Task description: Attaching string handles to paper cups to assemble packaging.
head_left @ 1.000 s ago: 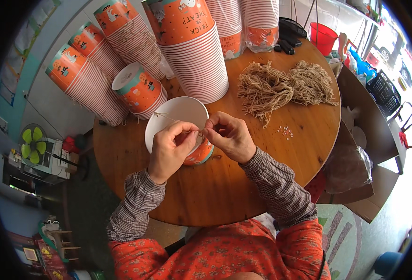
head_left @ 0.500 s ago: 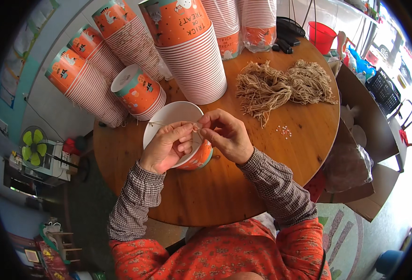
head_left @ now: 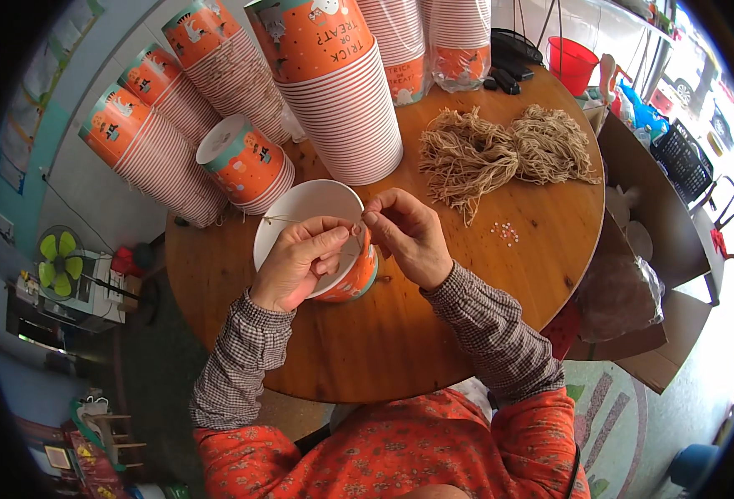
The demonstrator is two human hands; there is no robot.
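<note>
Over an open paper bucket (head_left: 305,200), white inside with an orange and green printed outside, both of my hands meet in a fingertip pinch. A thin tan string (head_left: 279,219) runs through my left hand (head_left: 295,264), one end sticking out to the left above the bucket's mouth. My right hand (head_left: 413,243) pinches the string close to the left fingertips, where it seems to form a small loop; the fingers partly hide it. To the right lie two bundles of tan strings (head_left: 471,158) and a scatter of tiny pale discs (head_left: 507,233).
Tall nested stacks of orange paper buckets (head_left: 342,116) stand at the back and left of the round wooden table (head_left: 442,349). A shorter stack (head_left: 246,166) is beside the bucket. Black objects (head_left: 507,79) lie at the back, and a cardboard box (head_left: 658,216) stands off the table's right edge.
My right hand has shifted slightly, its fingers drawn closer together in the pinch. My left fingertips have moved slightly right. The bucket and bundles look the same.
</note>
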